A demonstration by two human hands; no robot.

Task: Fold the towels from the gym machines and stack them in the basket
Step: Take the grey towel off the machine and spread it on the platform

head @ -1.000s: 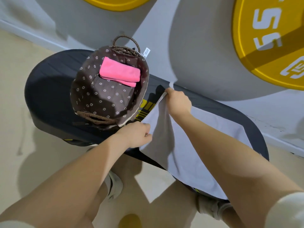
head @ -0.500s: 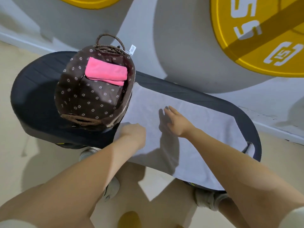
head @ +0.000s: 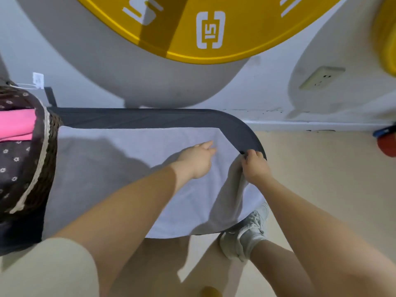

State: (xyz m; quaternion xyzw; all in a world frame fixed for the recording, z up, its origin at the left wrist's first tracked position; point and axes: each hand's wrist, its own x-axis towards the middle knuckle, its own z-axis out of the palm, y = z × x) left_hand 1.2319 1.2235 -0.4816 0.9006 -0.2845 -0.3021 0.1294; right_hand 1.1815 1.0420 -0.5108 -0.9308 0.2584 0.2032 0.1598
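Note:
A pale grey towel lies spread flat over the dark padded bench. My left hand rests on it near the far right corner, fingers stretched forward. My right hand grips the towel's right edge at the rounded end of the bench, and the cloth bunches below it. At the left edge stands the brown flowered basket with a folded pink towel inside.
A grey wall with a large yellow weight-plate graphic rises right behind the bench, with a socket at the right. My white shoe stands on the beige floor under the bench end. A red and blue object lies far right.
The view has swung right, so the basket is now at the left edge. Both hands moved from the towel's left and middle to its right end, and my right hand took hold of the edge.

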